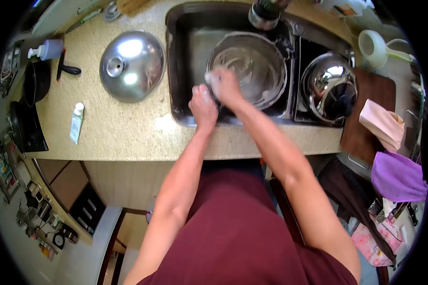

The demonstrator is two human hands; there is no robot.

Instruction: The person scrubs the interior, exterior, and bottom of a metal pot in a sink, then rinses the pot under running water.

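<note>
A large round pan [266, 64] with whitish suds smeared inside lies in the sink [188, 52]. At its lower left edge my left hand [204, 107] is closed, with suds on the fingers; a dark piece shows beside it, and what it grips is hidden. My right hand [225, 88] is just above and to the right, over the pan's left rim. Its fingers are curled and blurred by motion, with something whitish at the tips that I cannot tell from foam.
Left of the sink are a domed metal lid [135, 71], a green and white tube [76, 123] and a pump bottle [50, 49]. The faucet [264, 16] hangs over the pan. Right are a shiny pot [325, 78], a cutting board [375, 95] and a purple cloth [399, 175].
</note>
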